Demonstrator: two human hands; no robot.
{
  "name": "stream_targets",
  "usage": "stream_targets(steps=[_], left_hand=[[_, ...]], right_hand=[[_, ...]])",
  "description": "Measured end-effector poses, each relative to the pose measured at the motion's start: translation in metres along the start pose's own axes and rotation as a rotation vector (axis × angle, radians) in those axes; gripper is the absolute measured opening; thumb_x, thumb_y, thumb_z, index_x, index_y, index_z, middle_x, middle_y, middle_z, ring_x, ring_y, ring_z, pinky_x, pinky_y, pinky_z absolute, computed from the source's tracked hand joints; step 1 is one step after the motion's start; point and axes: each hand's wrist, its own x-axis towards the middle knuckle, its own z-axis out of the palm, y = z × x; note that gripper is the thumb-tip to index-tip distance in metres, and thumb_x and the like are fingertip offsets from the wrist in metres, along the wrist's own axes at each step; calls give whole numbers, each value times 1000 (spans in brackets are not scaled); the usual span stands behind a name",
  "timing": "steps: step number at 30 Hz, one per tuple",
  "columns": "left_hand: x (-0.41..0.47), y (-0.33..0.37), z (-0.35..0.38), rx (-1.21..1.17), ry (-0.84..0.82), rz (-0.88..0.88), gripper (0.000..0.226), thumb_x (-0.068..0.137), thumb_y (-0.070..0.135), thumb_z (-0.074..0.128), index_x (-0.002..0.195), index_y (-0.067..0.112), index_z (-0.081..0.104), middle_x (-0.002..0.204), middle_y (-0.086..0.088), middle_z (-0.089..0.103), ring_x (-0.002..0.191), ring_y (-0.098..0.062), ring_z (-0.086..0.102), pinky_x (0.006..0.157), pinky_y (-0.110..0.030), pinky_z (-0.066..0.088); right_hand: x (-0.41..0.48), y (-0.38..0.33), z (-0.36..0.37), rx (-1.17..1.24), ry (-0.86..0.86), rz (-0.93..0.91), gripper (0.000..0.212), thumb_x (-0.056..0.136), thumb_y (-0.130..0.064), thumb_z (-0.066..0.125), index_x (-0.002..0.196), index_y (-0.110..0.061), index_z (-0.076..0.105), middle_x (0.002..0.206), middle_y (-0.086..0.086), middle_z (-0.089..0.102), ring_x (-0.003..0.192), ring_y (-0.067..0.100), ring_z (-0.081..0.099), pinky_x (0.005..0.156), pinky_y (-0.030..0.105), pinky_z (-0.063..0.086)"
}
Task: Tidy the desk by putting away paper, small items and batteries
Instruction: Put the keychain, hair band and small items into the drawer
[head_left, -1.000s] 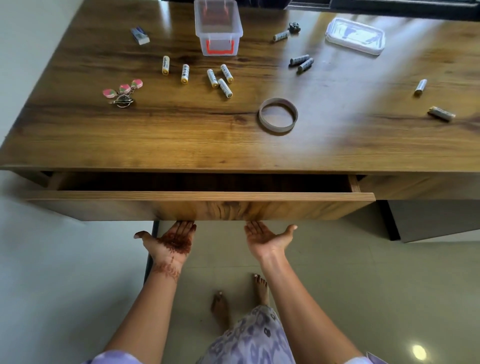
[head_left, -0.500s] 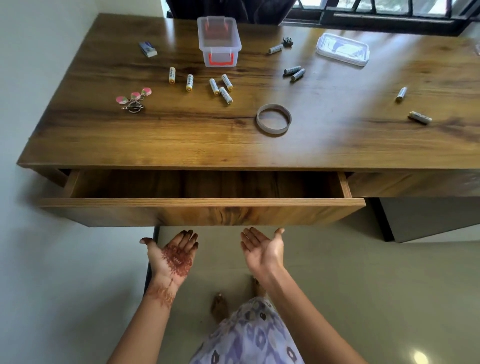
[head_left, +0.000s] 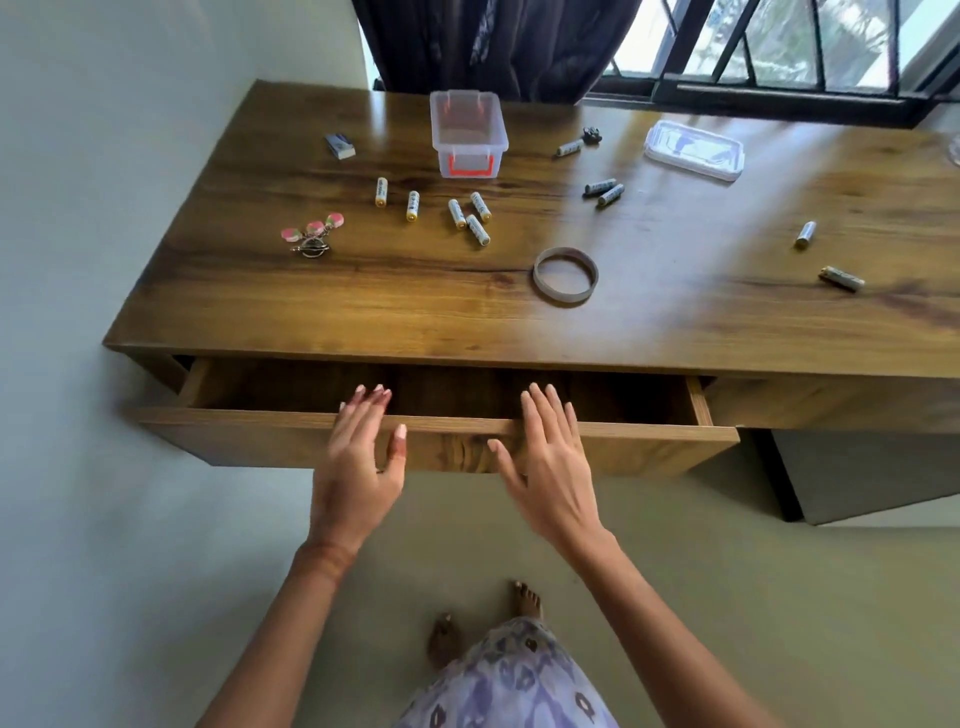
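Head view: the brown wood-grain bench (head_left: 363, 291) fills the upper half, and its long wooden drawer (head_left: 623, 441) stands pulled open below the front edge. Over the drawer's front lip both hands hang palm-down with fingers spread, holding nothing: the left hand (head_left: 358, 467) left of the drawer's middle, the right hand (head_left: 553, 467) just right of it. Behind the drawer, at the bench's far edge, sits a clear plastic box with an orange latch (head_left: 467, 135), its clear rectangular lid (head_left: 693, 150) well to the right. A grey ring band (head_left: 565, 274) lies nearer the drawer. White-and-yellow batteries (head_left: 470, 215) lie scattered just before the box.
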Motion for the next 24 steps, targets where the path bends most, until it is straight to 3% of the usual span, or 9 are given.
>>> stream_targets(steps=[2,5,14,24], left_hand=[[3,-12,6,199,-104,62,62,92,44,34,136,1,39,143,-14,40,137,-17,23,114,-41,22],[0,-22,13,408,-171,140,73,94,54,16,138,-1,33,145,-16,37,138,-26,26,114,-42,21],[-6,-19,16,478,-181,127,76,93,55,14,138,-2,33,143,-20,39,136,-32,33,111,-45,26],[-43,-15,7,518,-181,135,70,84,45,43,136,-3,38,140,-21,43,132,-34,38,107,-44,29]], right_hand=[[1,4,6,-138,-70,-9,69,93,-51,32,137,2,36,144,18,38,138,30,27,114,38,10],[-1,6,9,-228,-115,-29,73,92,-55,29,139,1,31,146,18,33,139,29,24,114,41,10],[-10,1,3,-261,-159,-10,79,88,-58,33,141,1,27,147,18,32,139,29,24,112,40,11],[-49,-4,-10,-292,-185,-49,86,84,-62,35,142,0,25,149,17,29,140,28,21,117,40,15]])
